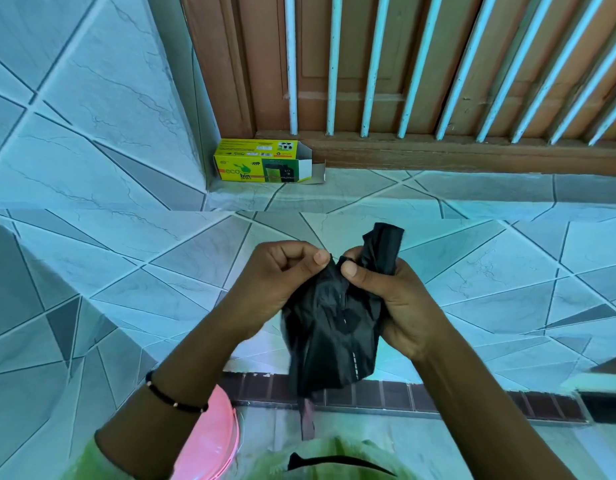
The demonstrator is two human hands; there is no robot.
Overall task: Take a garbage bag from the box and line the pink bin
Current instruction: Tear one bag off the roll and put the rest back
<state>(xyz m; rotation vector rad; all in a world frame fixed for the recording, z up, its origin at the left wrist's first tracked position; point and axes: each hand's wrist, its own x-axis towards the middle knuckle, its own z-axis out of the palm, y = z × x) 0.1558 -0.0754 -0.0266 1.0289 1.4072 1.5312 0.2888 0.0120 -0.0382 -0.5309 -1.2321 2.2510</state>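
Nearest the camera, the pink bin (pixel 213 441) shows only as a curved rim at the bottom edge, partly hidden under the left forearm, which wears a dark beaded bracelet (pixel 175 400); a fold of green clothing (pixel 334 459) fills the bottom edge beside it. Above these, both hands meet over open floor — the left hand (pixel 282 275) has its fingers curled and pinches the top edge of the black garbage bag (pixel 334 327) between thumb and forefinger, and the right hand (pixel 396 299) grips the same edge just beside it, with a bunched part of the bag sticking up behind its knuckles. The bag hangs crumpled below the two hands, its lower end dangling free above a strip of dark brick-like tiles (pixel 438 398) that runs across the floor. Beyond the hands rises a tiled step (pixel 472 209), bare to either side. At the far side, on the step, the yellow-green box (pixel 265 162) lies on its side in the corner — its end flaps open to the right — touching the tiled wall (pixel 92 98) on its left and set against the foot of a brown wooden door (pixel 438 64) fronted by pale vertical bars (pixel 372 64).
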